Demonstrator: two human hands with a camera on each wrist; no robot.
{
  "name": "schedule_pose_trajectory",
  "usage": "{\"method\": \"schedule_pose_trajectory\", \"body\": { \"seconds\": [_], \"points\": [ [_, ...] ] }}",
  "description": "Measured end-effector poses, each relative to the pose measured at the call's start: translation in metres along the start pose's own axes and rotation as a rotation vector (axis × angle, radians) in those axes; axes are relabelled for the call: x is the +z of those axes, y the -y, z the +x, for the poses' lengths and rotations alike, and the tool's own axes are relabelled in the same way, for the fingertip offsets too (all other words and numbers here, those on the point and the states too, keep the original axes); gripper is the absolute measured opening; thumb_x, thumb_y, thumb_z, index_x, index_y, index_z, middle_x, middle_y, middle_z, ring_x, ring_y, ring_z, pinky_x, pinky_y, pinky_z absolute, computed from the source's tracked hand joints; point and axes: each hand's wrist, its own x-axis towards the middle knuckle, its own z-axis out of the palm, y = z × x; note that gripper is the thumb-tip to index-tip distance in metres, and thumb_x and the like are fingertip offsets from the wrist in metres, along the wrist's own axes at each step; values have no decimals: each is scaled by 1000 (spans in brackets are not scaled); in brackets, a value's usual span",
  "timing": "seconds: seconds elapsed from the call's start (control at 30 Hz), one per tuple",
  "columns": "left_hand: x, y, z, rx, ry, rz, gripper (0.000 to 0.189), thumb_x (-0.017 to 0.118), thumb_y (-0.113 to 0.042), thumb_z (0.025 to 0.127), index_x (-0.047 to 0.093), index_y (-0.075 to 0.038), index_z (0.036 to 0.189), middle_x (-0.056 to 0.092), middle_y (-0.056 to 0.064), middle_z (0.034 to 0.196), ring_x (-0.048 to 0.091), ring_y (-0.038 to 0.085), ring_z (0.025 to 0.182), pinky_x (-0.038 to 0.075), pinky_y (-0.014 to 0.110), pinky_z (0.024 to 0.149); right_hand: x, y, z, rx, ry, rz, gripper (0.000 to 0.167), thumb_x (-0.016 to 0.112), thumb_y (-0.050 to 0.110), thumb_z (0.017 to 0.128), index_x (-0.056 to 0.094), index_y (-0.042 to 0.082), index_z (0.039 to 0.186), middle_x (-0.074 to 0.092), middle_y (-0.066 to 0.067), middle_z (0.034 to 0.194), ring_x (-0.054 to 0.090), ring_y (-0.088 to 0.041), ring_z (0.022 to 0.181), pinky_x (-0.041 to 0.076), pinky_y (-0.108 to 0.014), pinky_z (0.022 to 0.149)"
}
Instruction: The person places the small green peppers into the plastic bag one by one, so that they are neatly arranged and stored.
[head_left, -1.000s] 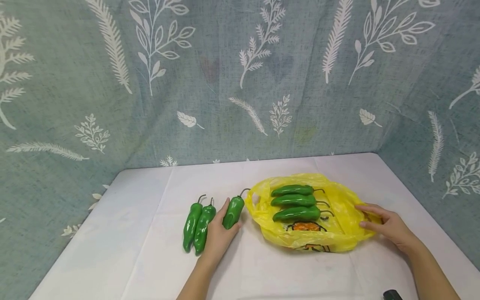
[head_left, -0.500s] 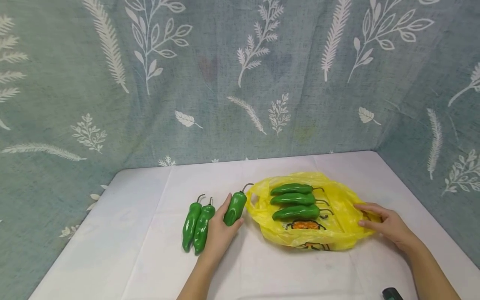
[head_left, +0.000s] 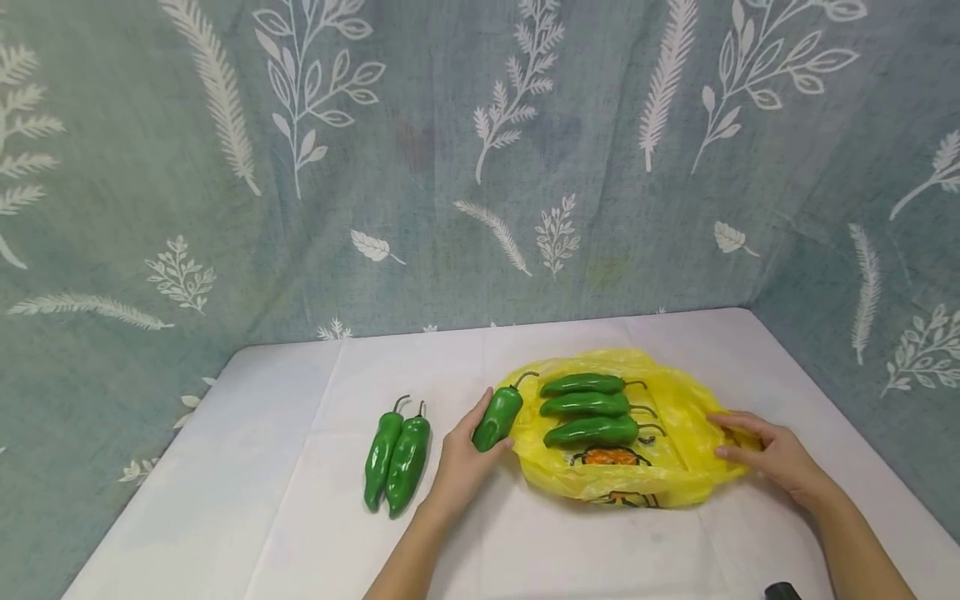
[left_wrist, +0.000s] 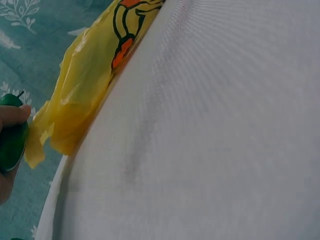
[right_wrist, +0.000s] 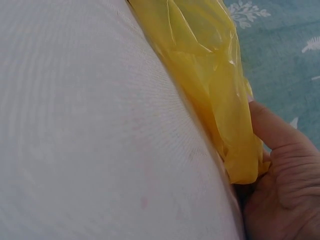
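My left hand (head_left: 459, 468) grips a green chili pepper (head_left: 498, 418) between thumb and fingers, its curved stem pointing up and right, over the left end of a yellow plastic bag (head_left: 686, 429). In the left wrist view the same pepper (left_wrist: 11, 147) shows at the left edge beside the bag. On the bag, 3 green peppers (head_left: 587, 405) lie side by side, stems to the right. My right hand (head_left: 776, 458) holds the bag's right end; in the right wrist view the thumb (right_wrist: 272, 125) presses the crumpled plastic, most fingers hidden.
Two more green peppers (head_left: 396, 458) lie together on the white tablecloth (head_left: 300, 467), left of my left hand. A dark object (head_left: 782, 591) pokes in at the bottom edge near my right forearm. A patterned blue-green cloth (head_left: 420, 167) hangs behind the table.
My left hand has lifted the pepper and carried it rightward, from beside the two loose peppers to the bag's left end. My right hand has stayed on the bag.
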Motion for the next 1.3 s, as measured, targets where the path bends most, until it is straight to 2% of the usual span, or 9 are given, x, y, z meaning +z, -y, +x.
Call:
{"method": "schedule_pose_trajectory", "body": {
  "seconds": [0.03, 0.13, 0.3, 0.53, 0.87, 1.07, 1.1, 1.17, 1.3],
  "points": [
    [2, -1, 0, 5, 8, -3, 75, 74, -17, 81, 37, -19, 146, 40, 4, 147, 40, 26, 134, 36, 46, 107, 0, 0, 0, -2, 4, 14, 61, 71, 30, 85, 51, -2, 132, 46, -8, 135, 28, -44, 131, 23, -63, 105],
    [6, -5, 1, 36, 33, 8, 74, 73, -17, 82, 36, -17, 146, 40, 7, 147, 41, 27, 133, 37, 47, 106, 2, 0, -1, -2, 8, 17, 61, 71, 29, 85, 50, -3, 132, 42, -20, 138, 27, -45, 132, 23, -64, 104],
    [12, -17, 8, 115, 52, 50, 71, 73, -18, 83, 38, -13, 145, 45, 12, 143, 47, 30, 127, 42, 47, 101, 2, 1, -1, 1, 16, 8, 63, 70, 30, 85, 49, -4, 134, 37, -28, 142, 26, -47, 131, 22, -65, 104],
    [20, -27, 17, 227, 88, 119, 69, 75, -17, 81, 44, -1, 140, 51, 16, 137, 52, 30, 123, 47, 43, 96, 1, 0, -1, 8, 34, 4, 63, 69, 29, 86, 47, -4, 135, 34, -30, 143, 24, -48, 132, 21, -66, 103],
    [37, -39, 30, 330, 161, 170, 67, 76, -18, 81, 46, 0, 137, 57, 15, 130, 58, 26, 114, 51, 37, 91, 2, 1, -1, -7, 17, 3, 62, 71, 28, 85, 49, -4, 134, 37, -28, 141, 26, -48, 131, 22, -66, 103],
    [50, -46, 36, 313, 297, 200, 66, 76, -21, 80, 48, -7, 138, 55, 7, 135, 52, 22, 124, 45, 33, 100, 2, -1, 1, -3, 17, 6, 62, 71, 29, 85, 49, -3, 134, 39, -25, 139, 27, -46, 131, 23, -66, 103],
    [52, -47, 37, 303, 317, 203, 66, 76, -22, 80, 49, -9, 138, 54, 5, 135, 50, 21, 125, 44, 33, 101, 2, -1, 1, -5, 15, 7, 62, 71, 29, 85, 49, -3, 133, 43, -20, 138, 27, -46, 131, 23, -65, 103],
    [56, -49, 38, 283, 343, 201, 66, 76, -23, 79, 49, -12, 138, 54, 2, 136, 50, 19, 126, 43, 31, 102, 2, -1, 0, -10, 12, 5, 61, 71, 28, 85, 50, -2, 133, 45, -13, 136, 28, -46, 131, 24, -65, 102],
    [62, -49, 40, 299, 353, 222, 67, 78, -24, 76, 52, -13, 136, 57, 1, 133, 51, 17, 125, 43, 27, 101, 1, -2, 0, -15, 12, 0, 60, 70, 28, 85, 50, -2, 133, 44, -16, 139, 27, -47, 131, 24, -66, 102]
  ]
}}
